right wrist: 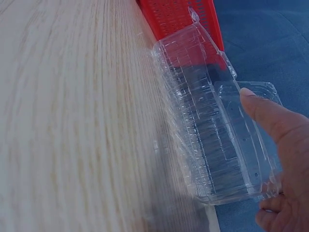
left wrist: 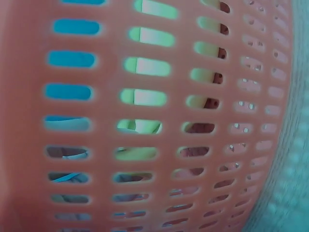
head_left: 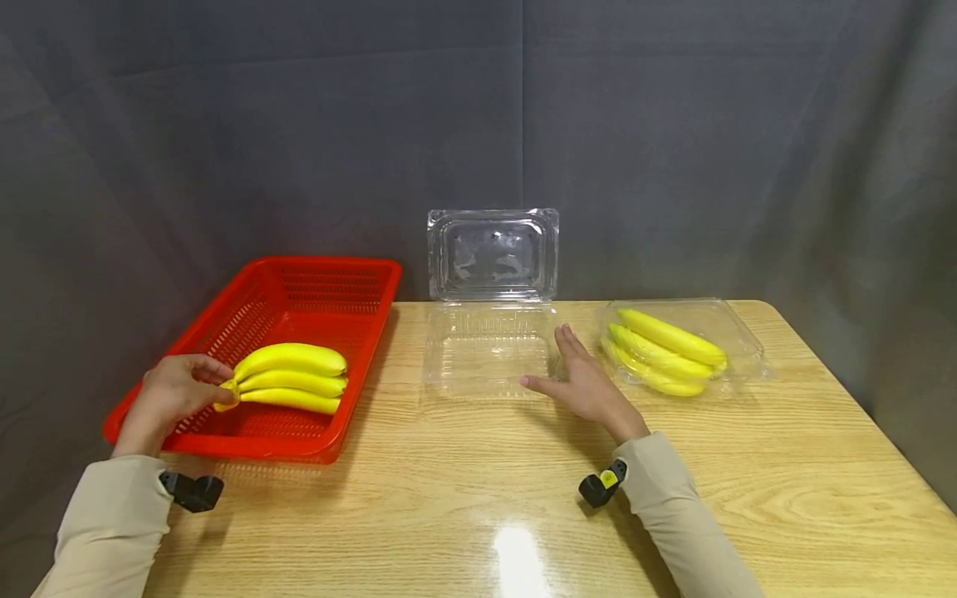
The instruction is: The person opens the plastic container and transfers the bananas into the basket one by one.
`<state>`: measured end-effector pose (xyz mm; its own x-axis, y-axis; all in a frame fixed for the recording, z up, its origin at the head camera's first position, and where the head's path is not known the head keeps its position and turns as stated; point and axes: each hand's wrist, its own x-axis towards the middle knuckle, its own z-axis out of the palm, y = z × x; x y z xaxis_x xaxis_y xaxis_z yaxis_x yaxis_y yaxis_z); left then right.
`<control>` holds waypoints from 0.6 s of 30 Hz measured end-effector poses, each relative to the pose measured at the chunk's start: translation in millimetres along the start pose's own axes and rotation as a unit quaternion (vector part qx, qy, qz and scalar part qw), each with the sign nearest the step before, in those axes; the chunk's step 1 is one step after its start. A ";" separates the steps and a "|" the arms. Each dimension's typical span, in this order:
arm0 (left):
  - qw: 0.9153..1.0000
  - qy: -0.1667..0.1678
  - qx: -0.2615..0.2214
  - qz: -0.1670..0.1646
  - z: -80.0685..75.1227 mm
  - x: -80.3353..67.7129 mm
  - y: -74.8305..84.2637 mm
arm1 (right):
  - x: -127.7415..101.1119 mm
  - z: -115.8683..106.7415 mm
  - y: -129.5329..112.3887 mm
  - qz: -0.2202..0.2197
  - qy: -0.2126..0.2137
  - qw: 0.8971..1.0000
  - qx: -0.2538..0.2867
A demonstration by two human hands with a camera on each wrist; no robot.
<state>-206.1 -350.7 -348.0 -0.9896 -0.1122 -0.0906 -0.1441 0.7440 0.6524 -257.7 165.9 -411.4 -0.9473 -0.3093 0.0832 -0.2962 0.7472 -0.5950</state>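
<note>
A basket (head_left: 224,332) sits at the desk's (head_left: 478,498) left edge with a banana bunch (head_left: 292,378) in it. An open clamshell box (head_left: 489,349) lies mid-desk at the back edge, and a closed box of bananas (head_left: 676,349) lies to its right.

Two sleeved arms reach forward, one hand gripping, the other flat and loose.

The left hand (head_left: 174,390) sits at about nine o'clock in the head view, its forearm in a beige sleeve rising from seven o'clock, fingers curled and pinching at the knuckle end, wrist bent slightly inward. The right hand (head_left: 586,379) lies near the centre, its arm coming up from five o'clock; the fingers (head_left: 571,342) stretch straight toward twelve o'clock while the thumb points to nine o'clock. In the right wrist view, a finger (right wrist: 268,116) extends toward ten o'clock.
</note>
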 end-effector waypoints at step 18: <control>0.999 0.007 0.042 0.021 -0.1 -0.9 0.6 | -2.0 -2.4 -5.3 -0.009 0.007 1.000 -0.010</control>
<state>-205.4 -350.2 -347.5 -0.9946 -0.0883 -0.0546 -0.1034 0.8013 0.5892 -254.5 164.0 -406.5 -0.9431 -0.3153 0.1056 -0.3163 0.7526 -0.5775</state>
